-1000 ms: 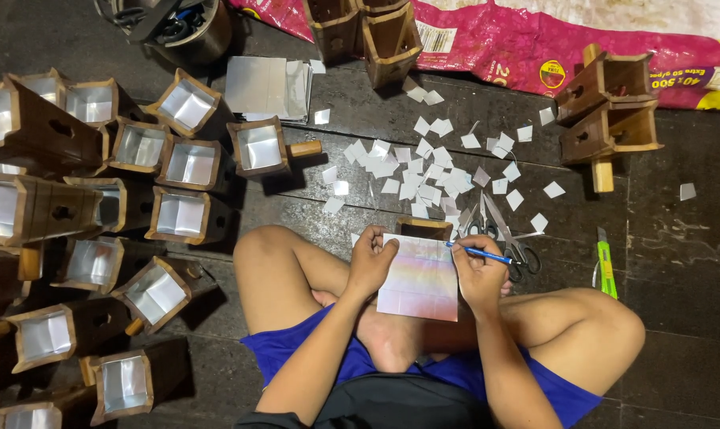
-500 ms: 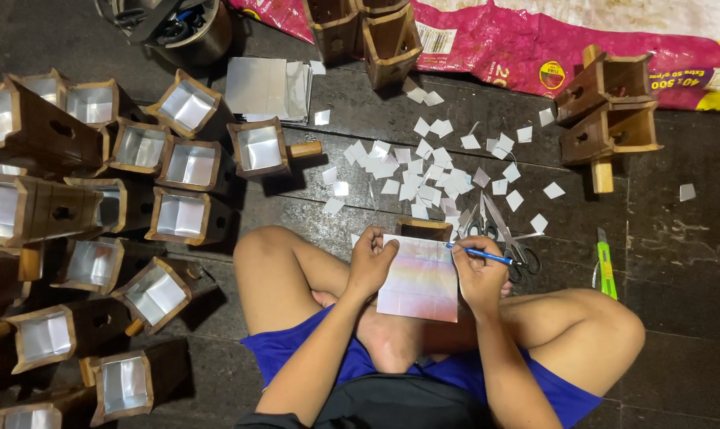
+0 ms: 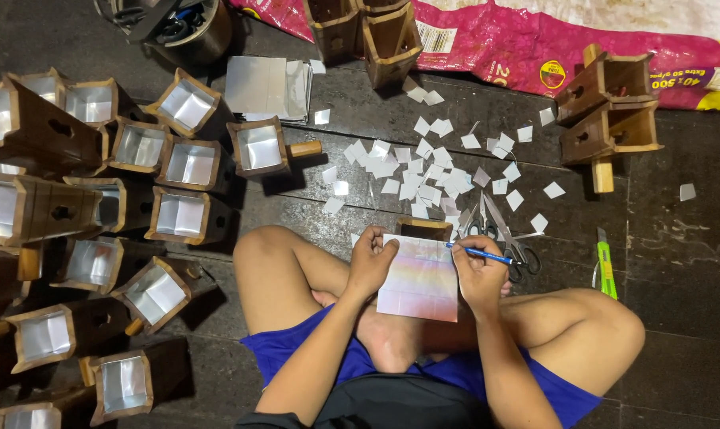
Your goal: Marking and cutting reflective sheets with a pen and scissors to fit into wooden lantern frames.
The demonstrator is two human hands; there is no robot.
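I sit cross-legged on a dark floor. My left hand (image 3: 370, 260) pins the left edge of a shiny silver sheet (image 3: 420, 278) that rests on my lap and on a small wooden box (image 3: 424, 229). My right hand (image 3: 479, 274) grips a blue pen (image 3: 481, 253) with its tip on the sheet's upper right edge. The sheet shows faint ruled grid lines.
Several small cut silver squares (image 3: 423, 171) lie scattered ahead. Scissors (image 3: 499, 230) lie just right of the sheet, a green utility knife (image 3: 606, 266) farther right. Foil-lined wooden boxes (image 3: 181, 163) crowd the left; bare wooden boxes (image 3: 610, 111) sit at right. A stack of sheets (image 3: 266, 87) and a pink sack (image 3: 535, 48) lie beyond.
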